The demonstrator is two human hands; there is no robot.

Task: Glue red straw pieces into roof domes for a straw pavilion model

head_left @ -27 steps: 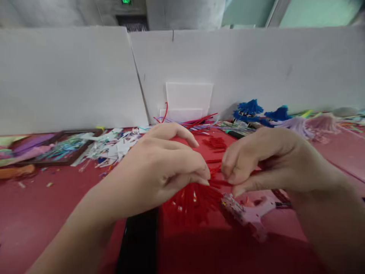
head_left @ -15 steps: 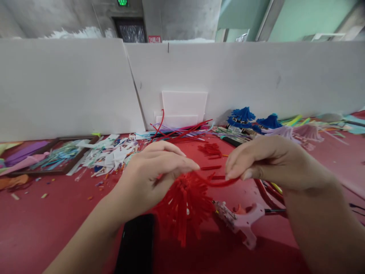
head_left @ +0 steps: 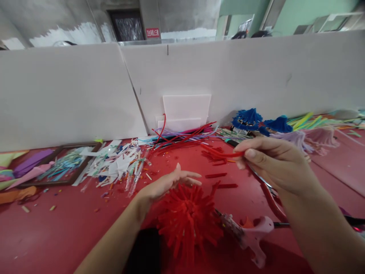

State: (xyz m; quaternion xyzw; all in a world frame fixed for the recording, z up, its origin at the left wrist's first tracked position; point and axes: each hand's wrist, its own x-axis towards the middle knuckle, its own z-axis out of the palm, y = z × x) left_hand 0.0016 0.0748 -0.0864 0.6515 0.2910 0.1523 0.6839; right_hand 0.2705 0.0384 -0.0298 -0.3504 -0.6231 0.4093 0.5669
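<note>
My right hand (head_left: 273, 161) pinches a red pipe cleaner (head_left: 221, 153) between thumb and fingers; its free end points left. Nothing is in my left hand (head_left: 171, 180), whose fingers are apart at the upper left edge of a bushy red bundle of pipe cleaners (head_left: 189, 217). Whether they touch it, I cannot tell. To the right of the bundle lies a pink glue gun (head_left: 253, 234), its nozzle pointing at it. Short folded red pieces (head_left: 216, 175) rest on the red table beyond the bundle. A dark phone-like slab (head_left: 145, 251) is partly hidden by my left forearm.
Long red and purple pipe cleaners (head_left: 185, 137) lie by the white partition (head_left: 85, 91). Blue fringed shapes (head_left: 246, 118) and pale pink ones (head_left: 321, 137) stand at the right. White scraps (head_left: 118, 161) and a brown frame (head_left: 21, 184) are at the left. A green-and-black handle (head_left: 231, 142) shows behind my right hand.
My left hand has let go of the red pipe cleaner, opened and dropped toward the bundle. The right hand still holds the strand, now higher and slightly farther right. The view has shifted a little.
</note>
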